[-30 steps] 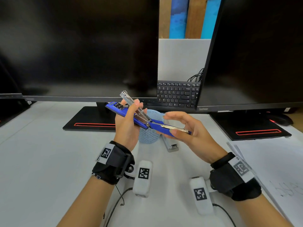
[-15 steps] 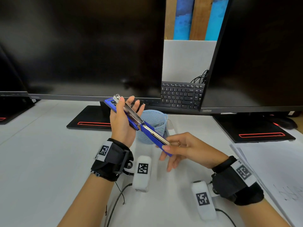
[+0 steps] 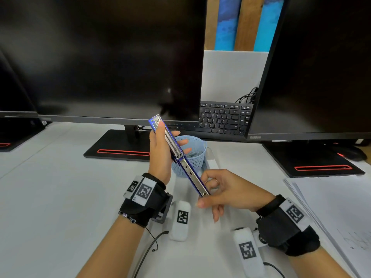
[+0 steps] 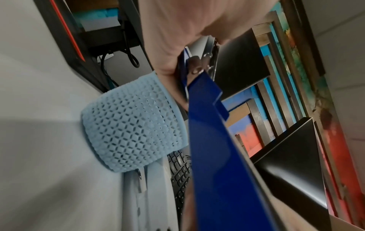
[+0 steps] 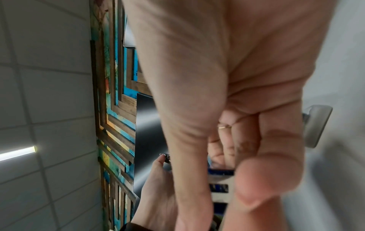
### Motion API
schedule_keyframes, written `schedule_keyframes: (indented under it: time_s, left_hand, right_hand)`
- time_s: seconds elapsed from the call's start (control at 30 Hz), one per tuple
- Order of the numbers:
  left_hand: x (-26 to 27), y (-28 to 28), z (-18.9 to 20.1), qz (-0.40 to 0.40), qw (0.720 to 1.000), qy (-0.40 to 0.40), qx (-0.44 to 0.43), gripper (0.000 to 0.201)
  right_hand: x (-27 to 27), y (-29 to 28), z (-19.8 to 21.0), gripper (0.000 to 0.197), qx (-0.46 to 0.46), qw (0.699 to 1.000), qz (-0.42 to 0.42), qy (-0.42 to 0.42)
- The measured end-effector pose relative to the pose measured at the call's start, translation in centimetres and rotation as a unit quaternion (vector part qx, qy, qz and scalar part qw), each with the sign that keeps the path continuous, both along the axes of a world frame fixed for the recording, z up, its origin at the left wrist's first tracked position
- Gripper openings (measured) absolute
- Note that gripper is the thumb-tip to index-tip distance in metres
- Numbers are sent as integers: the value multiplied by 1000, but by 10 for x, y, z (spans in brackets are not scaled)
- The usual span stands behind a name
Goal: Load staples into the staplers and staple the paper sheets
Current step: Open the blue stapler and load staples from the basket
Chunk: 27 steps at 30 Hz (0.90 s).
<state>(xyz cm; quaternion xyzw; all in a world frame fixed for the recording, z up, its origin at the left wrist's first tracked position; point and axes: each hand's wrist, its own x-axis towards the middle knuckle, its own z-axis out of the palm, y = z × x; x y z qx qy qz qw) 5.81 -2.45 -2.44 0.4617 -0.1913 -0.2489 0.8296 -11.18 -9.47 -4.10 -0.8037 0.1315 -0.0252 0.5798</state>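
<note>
A blue stapler (image 3: 178, 155) is swung fully open into one long line, tilted from upper left to lower right above the desk. My left hand (image 3: 160, 155) grips its upper half, thumb near the metal staple channel (image 3: 170, 140). My right hand (image 3: 216, 189) pinches the lower end of the unfolded arm (image 3: 195, 181), other fingers loosely spread. The left wrist view shows the blue underside (image 4: 215, 156) close up. A second, white stapler (image 3: 210, 163) lies on the desk behind the hands, mostly hidden. Paper sheets (image 3: 337, 213) lie at the right.
A light blue mesh basket (image 3: 192, 157) stands just behind the stapler, contents unclear. Two dark monitors (image 3: 112, 61) on black stands (image 3: 120, 147) fill the back, with a keyboard (image 3: 222, 119) between them. White tagged sensor blocks (image 3: 180, 219) hang by both wrists.
The stapler has unfolded from a partly open V into a straight line and tipped steeper. My right hand dropped lower, pulling the arm's end down toward me.
</note>
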Motion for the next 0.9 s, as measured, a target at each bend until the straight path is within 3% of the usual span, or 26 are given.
schedule_keyframes:
  time_s: [0.27, 0.37, 0.57, 0.7, 0.9]
  left_hand:
    - [0, -2, -1, -14, 1000, 2, 27, 49]
    - [-3, -1, -2, -34, 999, -7, 10, 35]
    - [5, 5, 3, -34, 999, 1, -21, 32]
    - [11, 9, 8, -41, 998, 32, -18, 40]
    - [15, 13, 6, -38, 997, 62, -15, 39]
  right_hand:
    - [3, 2, -5, 40, -7, 1000, 25, 5]
    - [4, 3, -6, 42, 4, 999, 31, 11]
    - [5, -3, 8, 32, -29, 999, -7, 12]
    - [15, -17, 32, 25, -161, 985, -45, 32]
    - [44, -40, 78, 16, -374, 925, -49, 42]
